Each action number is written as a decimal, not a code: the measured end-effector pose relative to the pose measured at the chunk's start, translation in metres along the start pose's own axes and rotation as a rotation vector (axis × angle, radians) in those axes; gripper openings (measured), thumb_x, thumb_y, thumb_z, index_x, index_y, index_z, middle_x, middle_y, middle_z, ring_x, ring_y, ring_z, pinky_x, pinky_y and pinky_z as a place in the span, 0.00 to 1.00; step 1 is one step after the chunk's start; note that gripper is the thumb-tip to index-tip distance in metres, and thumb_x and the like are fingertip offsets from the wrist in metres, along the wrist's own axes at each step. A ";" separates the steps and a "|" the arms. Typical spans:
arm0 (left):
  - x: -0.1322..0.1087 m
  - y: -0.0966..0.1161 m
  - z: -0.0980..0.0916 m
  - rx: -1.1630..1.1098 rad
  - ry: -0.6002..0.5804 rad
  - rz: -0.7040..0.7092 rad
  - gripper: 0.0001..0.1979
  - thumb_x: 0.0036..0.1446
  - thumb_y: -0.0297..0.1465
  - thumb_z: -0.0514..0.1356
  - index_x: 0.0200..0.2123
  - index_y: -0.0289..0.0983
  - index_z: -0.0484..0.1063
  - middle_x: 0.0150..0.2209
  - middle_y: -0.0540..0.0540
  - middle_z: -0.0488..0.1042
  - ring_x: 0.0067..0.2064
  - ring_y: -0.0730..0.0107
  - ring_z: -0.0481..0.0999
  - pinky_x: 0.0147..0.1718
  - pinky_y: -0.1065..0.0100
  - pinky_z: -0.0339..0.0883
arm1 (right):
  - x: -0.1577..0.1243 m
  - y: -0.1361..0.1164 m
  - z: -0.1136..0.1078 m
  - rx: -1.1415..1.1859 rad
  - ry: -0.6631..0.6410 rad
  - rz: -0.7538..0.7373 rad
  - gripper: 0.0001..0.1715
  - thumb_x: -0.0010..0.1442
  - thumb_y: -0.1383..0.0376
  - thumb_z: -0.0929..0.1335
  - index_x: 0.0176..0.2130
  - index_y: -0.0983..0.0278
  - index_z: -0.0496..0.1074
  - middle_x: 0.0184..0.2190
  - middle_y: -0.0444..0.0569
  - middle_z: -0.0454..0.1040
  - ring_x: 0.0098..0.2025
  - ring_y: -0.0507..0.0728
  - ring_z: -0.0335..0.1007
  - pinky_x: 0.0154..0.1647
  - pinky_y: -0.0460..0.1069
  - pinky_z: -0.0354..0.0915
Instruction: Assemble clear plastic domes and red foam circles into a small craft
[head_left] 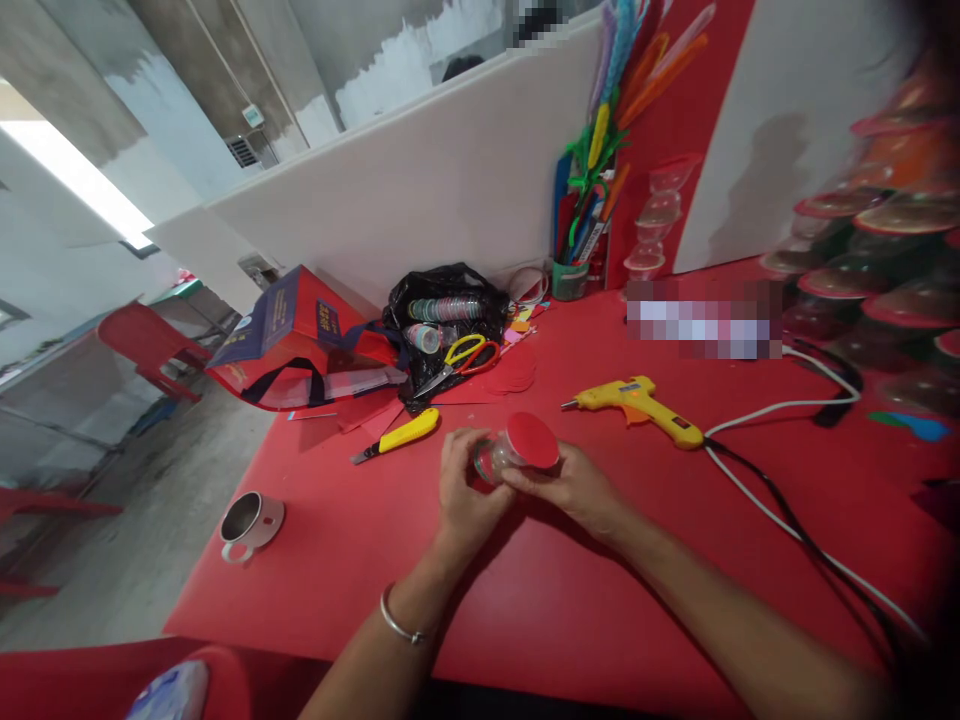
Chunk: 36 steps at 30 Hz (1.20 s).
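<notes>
Between my two hands, just above the red table, is a small clear plastic hourglass-shaped piece with a flat red disc on its end. It is tilted, with the disc toward the upper right. My left hand is wrapped round the left end, and my right hand grips it below the disc. Both thumbs lie close together along the near side. A yellow glue gun lies to the right of my hands. A yellow utility knife with its blade out lies to the left.
Scissors rest on a black plastic bag of stacked lids. A mug stands at the left edge. Behind are a red-and-blue bag and a cup of pens. Stacked clear pieces and cables are at right.
</notes>
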<state>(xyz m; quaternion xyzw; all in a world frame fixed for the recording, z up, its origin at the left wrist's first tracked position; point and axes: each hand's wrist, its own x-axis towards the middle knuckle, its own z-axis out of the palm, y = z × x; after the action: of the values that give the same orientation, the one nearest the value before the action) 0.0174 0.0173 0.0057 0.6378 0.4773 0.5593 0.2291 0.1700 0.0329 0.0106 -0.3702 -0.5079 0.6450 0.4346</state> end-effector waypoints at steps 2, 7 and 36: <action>-0.001 -0.003 0.001 -0.031 -0.008 -0.007 0.28 0.43 0.22 0.66 0.50 0.42 0.70 0.46 0.44 0.70 0.46 0.61 0.73 0.47 0.59 0.68 | 0.000 0.000 0.000 -0.074 0.013 -0.030 0.28 0.48 0.54 0.77 0.46 0.62 0.74 0.45 0.52 0.78 0.47 0.61 0.74 0.50 0.57 0.69; -0.001 -0.002 0.000 -0.008 -0.044 -0.005 0.31 0.45 0.24 0.67 0.54 0.43 0.69 0.47 0.43 0.71 0.50 0.59 0.73 0.50 0.57 0.68 | -0.001 0.000 0.002 -0.091 0.006 -0.058 0.27 0.46 0.55 0.77 0.45 0.61 0.75 0.44 0.50 0.77 0.45 0.60 0.74 0.49 0.55 0.70; 0.005 0.003 -0.010 -0.440 -0.163 -0.332 0.19 0.51 0.44 0.68 0.44 0.41 0.77 0.51 0.40 0.68 0.39 0.64 0.76 0.26 0.66 0.74 | 0.004 0.000 -0.010 -0.363 0.211 -0.091 0.25 0.53 0.47 0.71 0.42 0.61 0.76 0.40 0.50 0.76 0.41 0.60 0.72 0.46 0.55 0.67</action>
<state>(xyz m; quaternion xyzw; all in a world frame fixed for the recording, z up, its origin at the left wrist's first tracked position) 0.0087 0.0181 0.0133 0.5286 0.4224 0.5511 0.4883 0.1776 0.0394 0.0082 -0.4847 -0.5836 0.4804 0.4402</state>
